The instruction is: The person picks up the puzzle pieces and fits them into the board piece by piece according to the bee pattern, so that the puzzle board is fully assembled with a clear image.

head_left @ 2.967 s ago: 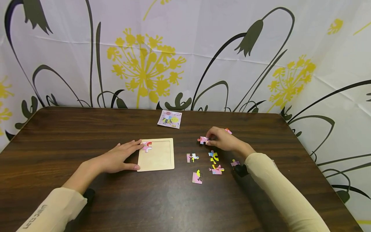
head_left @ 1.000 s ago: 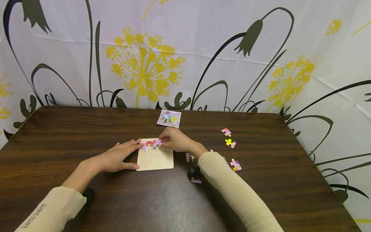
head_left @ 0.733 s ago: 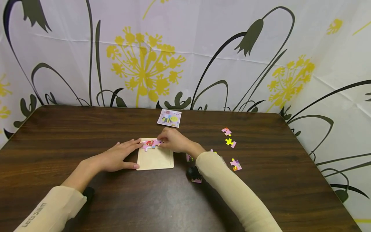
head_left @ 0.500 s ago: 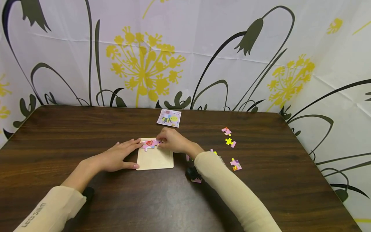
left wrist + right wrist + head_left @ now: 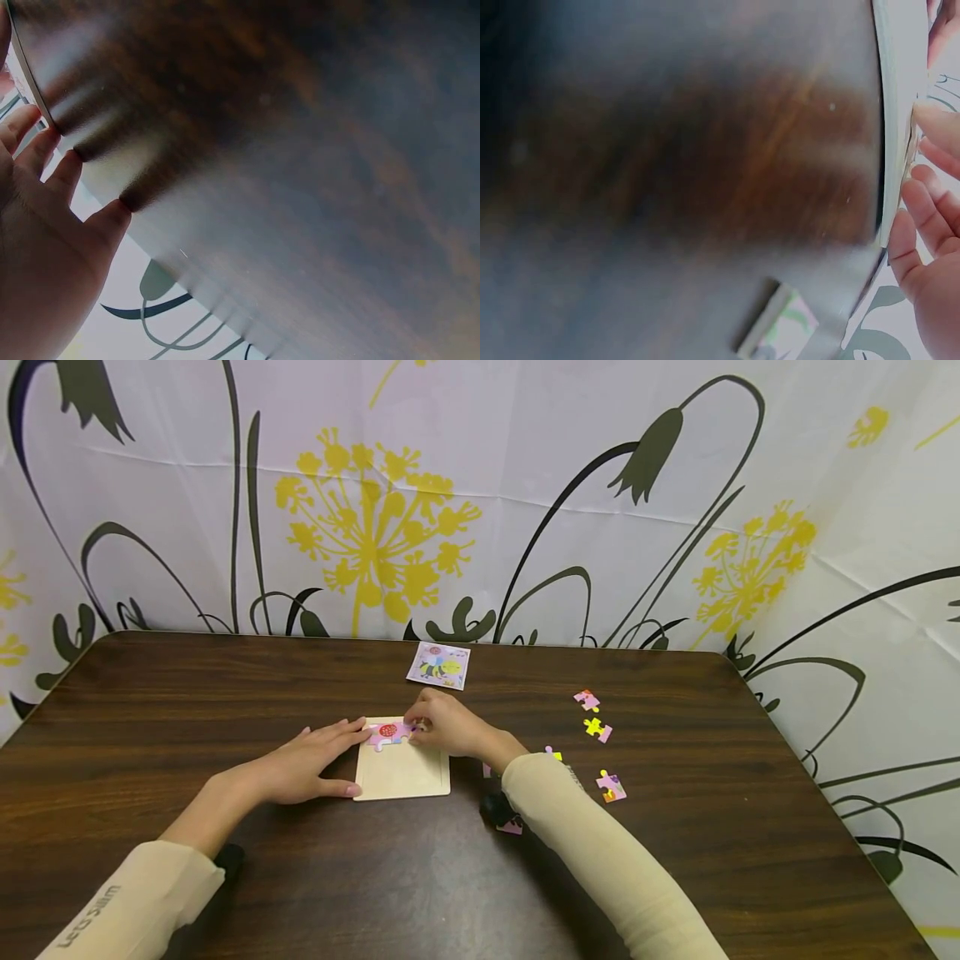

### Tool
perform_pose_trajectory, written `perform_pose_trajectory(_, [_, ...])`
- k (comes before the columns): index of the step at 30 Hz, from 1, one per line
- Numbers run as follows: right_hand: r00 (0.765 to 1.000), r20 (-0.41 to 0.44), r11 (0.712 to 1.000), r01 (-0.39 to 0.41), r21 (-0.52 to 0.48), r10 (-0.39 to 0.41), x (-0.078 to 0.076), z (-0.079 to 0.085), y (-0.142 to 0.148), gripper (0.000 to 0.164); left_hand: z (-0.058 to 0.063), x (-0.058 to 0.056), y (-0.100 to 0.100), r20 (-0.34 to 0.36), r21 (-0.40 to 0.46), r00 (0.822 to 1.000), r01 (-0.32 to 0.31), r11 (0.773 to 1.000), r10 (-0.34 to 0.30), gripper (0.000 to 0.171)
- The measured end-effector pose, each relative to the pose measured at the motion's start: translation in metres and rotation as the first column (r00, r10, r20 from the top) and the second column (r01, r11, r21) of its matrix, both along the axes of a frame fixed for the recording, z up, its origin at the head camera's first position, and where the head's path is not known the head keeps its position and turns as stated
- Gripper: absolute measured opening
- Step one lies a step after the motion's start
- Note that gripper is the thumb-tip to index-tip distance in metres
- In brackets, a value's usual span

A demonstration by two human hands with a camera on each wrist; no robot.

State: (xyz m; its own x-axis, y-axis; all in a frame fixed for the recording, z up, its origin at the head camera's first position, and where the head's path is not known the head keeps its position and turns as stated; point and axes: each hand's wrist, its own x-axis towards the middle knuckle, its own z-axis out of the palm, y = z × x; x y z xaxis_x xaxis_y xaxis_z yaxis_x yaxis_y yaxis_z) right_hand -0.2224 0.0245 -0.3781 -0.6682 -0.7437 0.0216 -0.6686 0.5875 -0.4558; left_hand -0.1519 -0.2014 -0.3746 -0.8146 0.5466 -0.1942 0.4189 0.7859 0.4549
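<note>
A pale wooden puzzle tray lies on the table. My left hand rests along its left side, fingers extended, thumb at the lower left corner. In the tray's upper left corner sits a pink puzzle piece. Against its right side lies a second pink piece, and the two form a red round patch. My right hand pinches that second piece between thumb and fingers, which cover its right part. The left wrist view shows the spread left hand; the right wrist view shows the right fingers at the tray edge.
A bee picture card lies behind the tray. To the right are loose pieces: a pink-red one, a yellow one and a pink-yellow one. Others, such as a pink piece, are partly hidden by the right forearm.
My right hand has carried the second piece from the right side of the table to the tray, then slid it slightly left against the first piece. My left hand has stayed put.
</note>
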Motion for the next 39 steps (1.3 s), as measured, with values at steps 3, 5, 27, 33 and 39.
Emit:
perform_pose_trajectory(3, [1.0,0.0,1.0,-0.002,0.001,0.002,-0.0004,-0.0003,0.0,0.022,0.0006,0.0003,0.0005,0.005,0.0,1.0,-0.002,1.0,0.002,0.084])
perform_pose_trajectory(5, [1.0,0.003,1.0,-0.003,0.0,0.003,-0.0003,-0.0002,0.0002,0.022,0.0005,0.0,0.0004,0.005,-0.001,1.0,-0.001,1.0,0.001,0.085])
perform_pose_trajectory(27, [1.0,0.008,1.0,-0.024,-0.008,0.024,-0.0009,-0.0014,0.0024,0.021,0.0009,0.0008,0.0004,0.003,-0.005,1.0,-0.003,1.0,0.003,0.085])
perform_pose_trajectory(33, [1.0,0.005,1.0,-0.026,-0.003,0.026,-0.0012,-0.0027,0.0033,0.023,0.0006,0.0007,0.0002,-0.007,-0.002,1.0,0.008,1.0,-0.008,0.083])
perform_pose_trajectory(39, [0.999,0.005,0.999,-0.036,-0.01,0.036,-0.001,-0.002,0.0037,0.022,0.0002,0.0005,-0.0003,-0.005,-0.012,1.0,0.013,1.0,-0.013,0.083])
